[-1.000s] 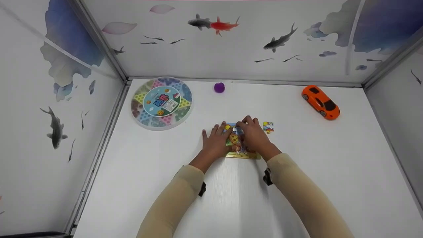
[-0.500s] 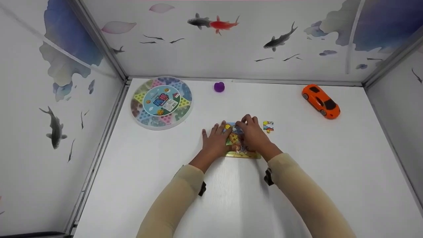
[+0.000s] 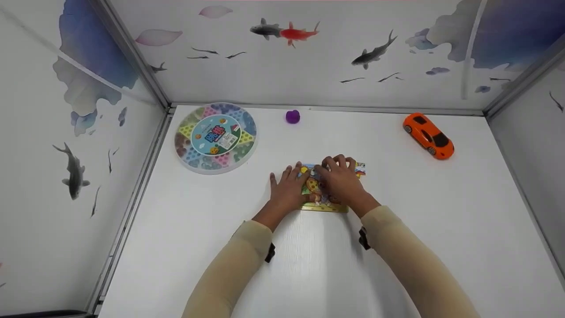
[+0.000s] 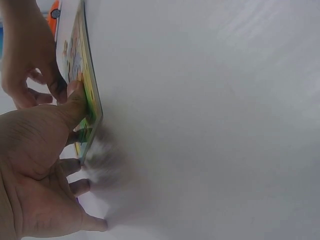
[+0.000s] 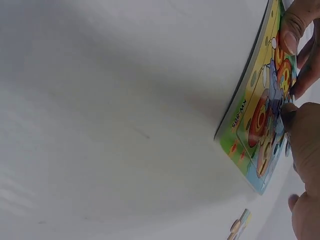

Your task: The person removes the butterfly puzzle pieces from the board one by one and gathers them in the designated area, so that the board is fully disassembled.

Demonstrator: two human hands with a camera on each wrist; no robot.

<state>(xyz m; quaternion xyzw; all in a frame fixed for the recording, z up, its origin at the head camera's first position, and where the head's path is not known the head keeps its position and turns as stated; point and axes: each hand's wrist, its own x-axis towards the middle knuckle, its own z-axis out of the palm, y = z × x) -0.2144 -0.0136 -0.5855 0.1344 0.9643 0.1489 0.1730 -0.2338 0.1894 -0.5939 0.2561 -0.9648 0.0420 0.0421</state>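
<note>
A colourful puzzle board (image 3: 321,204) lies flat in the middle of the white table (image 3: 309,265). My left hand (image 3: 286,189) lies flat beside the board's left edge, thumb pressing on the board (image 4: 84,75). My right hand (image 3: 342,182) rests over the board's right half with its fingers bent, and the thumb touches the picture (image 5: 255,125). A small loose puzzle piece (image 3: 361,167) lies on the table just right of the board, at my right fingertips. In the right wrist view this piece (image 5: 239,226) lies apart from the hand. The hands hide most of the board.
A round game board (image 3: 216,136) sits at the back left. A small purple ball (image 3: 292,116) lies by the back wall and an orange toy car (image 3: 428,136) at the back right. Painted walls close the table on three sides.
My right hand has slid a little to the right, and its fingers now reach the loose piece and cover part of it. The left hand and the board have stayed put.
</note>
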